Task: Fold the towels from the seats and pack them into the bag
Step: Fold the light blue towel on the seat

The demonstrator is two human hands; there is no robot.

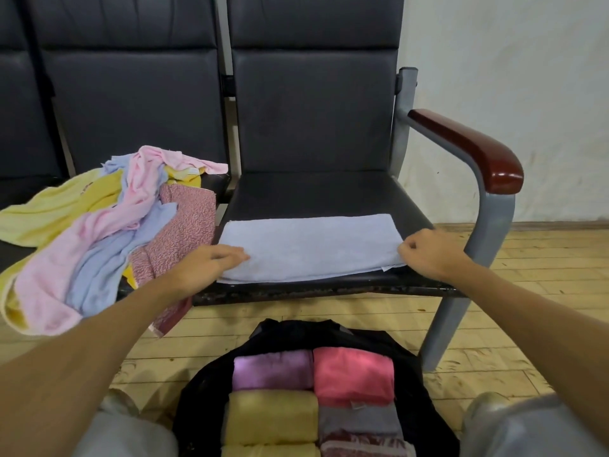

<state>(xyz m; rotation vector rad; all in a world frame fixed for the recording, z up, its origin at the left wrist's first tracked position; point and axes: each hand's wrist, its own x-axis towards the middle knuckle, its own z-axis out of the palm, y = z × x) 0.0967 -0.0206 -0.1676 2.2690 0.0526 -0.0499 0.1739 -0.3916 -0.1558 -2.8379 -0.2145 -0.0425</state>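
The right hand (pixel 426 253) pinches the right end of the light blue towel (pixel 309 245), with its fingers curled tight on the edge. The left hand (pixel 211 263) lies flat on the left end of the same towel, fingers straight, pressing it down. The towel is folded into a long strip. It lies across the front of the dark seat (pixel 329 196) in the middle of the frame.

In the middle left, a messy pile of towels (pixel 99 225) sits on the next seat (pixel 216 181). They are yellow, pink, light blue and speckled pink-red. Some hang over the front edge.

At the bottom middle, a black bag (pixel 408 357) lies open on the wooden floor (pixel 543 258). Folded towels are packed in it side by side. A purple towel (pixel 273 371) is at the top left, with a pink towel (pixel 352 374) just beside it. A yellow towel (pixel 270 417) is below the purple one, and a grey towel (pixel 359 420) is below the pink one. A dark red armrest (pixel 471 146) is on the right of the frame.
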